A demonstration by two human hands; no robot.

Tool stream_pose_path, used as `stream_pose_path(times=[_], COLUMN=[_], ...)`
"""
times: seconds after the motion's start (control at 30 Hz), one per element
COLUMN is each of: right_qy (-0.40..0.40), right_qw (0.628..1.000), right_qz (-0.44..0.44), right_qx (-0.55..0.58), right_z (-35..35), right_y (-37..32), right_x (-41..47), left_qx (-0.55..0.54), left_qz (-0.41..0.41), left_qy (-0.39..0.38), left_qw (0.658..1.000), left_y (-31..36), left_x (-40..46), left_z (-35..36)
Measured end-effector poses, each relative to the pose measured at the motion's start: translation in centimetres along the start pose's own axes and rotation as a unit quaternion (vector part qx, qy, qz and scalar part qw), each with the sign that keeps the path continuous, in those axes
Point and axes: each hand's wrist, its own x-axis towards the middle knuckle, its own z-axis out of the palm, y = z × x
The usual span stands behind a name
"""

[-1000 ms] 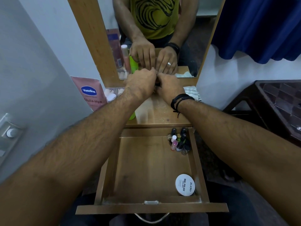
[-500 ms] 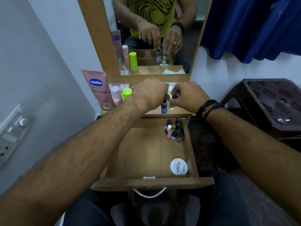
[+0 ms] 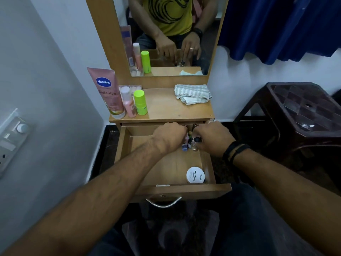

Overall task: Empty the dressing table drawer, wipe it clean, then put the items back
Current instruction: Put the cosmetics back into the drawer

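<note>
Open drawer (image 3: pixel 167 167): 1 white nail polish tin (image 3: pixel 195 174) at front right; small bottles (image 3: pixel 185 145) clustered at back right, count unclear. Left hand (image 3: pixel 169 137) and right hand (image 3: pixel 212 138) curl over them; right pinches a clear bottle (image 3: pixel 194 146). Tabletop: 1 Vaseline tube (image 3: pixel 108 93), 1 folded cloth (image 3: pixel 192 93), 1 pink bottle (image 3: pixel 127 101), 1 green bottle (image 3: pixel 140 102).

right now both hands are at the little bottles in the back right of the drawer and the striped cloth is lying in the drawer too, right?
Not quite. The head view shows the striped cloth folded on the dressing table top, not in the drawer. The rest holds: the left hand and right hand are at the small bottles in the drawer's back right.
</note>
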Motion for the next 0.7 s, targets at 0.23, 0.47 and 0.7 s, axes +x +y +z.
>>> stream_pose_path(times=[0.23,0.47,0.7], right_qy=[0.026,0.071,0.078], right_qw=[0.999,0.996,0.996], right_qz=[-0.016,-0.028,-0.013], right_qx=[-0.028,-0.043,-0.045], right_z=[3.5,5.2,6.4], right_y=[-0.2,-0.2,0.0], right_x=[0.0,0.2,-0.1], left_qx=[0.02,0.02,0.005], left_qz=[-0.011,-0.009,-0.004], left_qy=[-0.005,0.005,0.005], left_qw=[1.0,1.0,1.0], left_y=[0.7,0.9,1.0], left_x=[0.3,1.0,1.2], left_z=[2.3,3.1,3.2])
